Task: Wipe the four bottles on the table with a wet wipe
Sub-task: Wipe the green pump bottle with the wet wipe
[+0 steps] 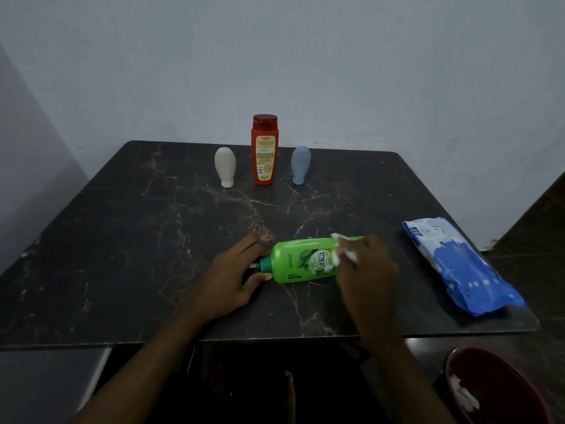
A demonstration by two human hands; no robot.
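Glossy green bottle (301, 261) lies sideways, 6 o'clock on marbled counter (153, 224); crinkled blue pack (458, 267) at 3 o'clock. Left hand (232, 280) curls its fingers round the bottle's cap; right hand (367, 270) pinches crumpled wet wipe (342, 249) against it.

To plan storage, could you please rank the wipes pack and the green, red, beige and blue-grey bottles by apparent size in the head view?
1. wipes pack
2. green bottle
3. red bottle
4. beige bottle and blue-grey bottle: look alike, unranked
The first two lie nearer the camera, so real sizes are unsure.
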